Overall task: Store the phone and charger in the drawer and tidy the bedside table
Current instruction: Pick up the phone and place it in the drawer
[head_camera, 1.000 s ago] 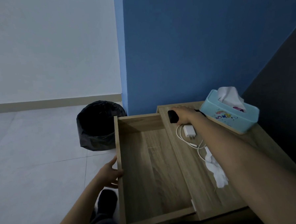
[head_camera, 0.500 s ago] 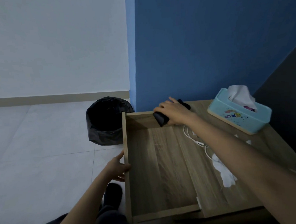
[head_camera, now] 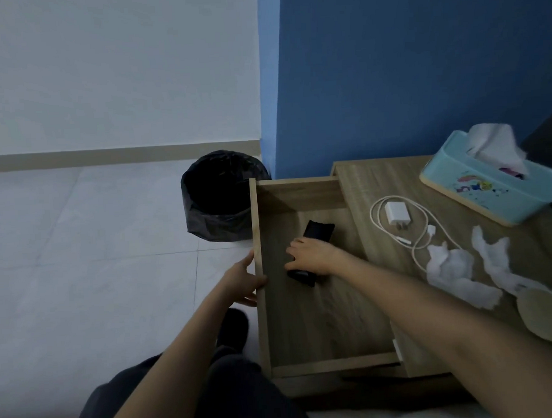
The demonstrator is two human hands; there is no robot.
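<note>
The wooden drawer (head_camera: pixel 310 331) stands pulled out to the left of the bedside table (head_camera: pixel 379 184). A black phone (head_camera: pixel 318 230) lies inside it near the back, with my right hand (head_camera: pixel 312 255) gripping its middle; only the phone's two ends show. My left hand (head_camera: pixel 245 280) holds the drawer's front panel at its top edge. The white charger (head_camera: pixel 396 213) with its looped white cable (head_camera: pixel 427 229) rests on the tabletop.
Crumpled white tissues (head_camera: pixel 457 273) lie on the table's right part. A light blue tissue box (head_camera: pixel 488 191) sits at the back right. A pale cup (head_camera: pixel 545 314) stands at the right edge. A black-lined bin (head_camera: pixel 218 196) stands on the floor behind the drawer.
My right hand carried the phone from the tabletop over the drawer's edge and down onto the drawer's floor. The left hand stayed on the drawer front.
</note>
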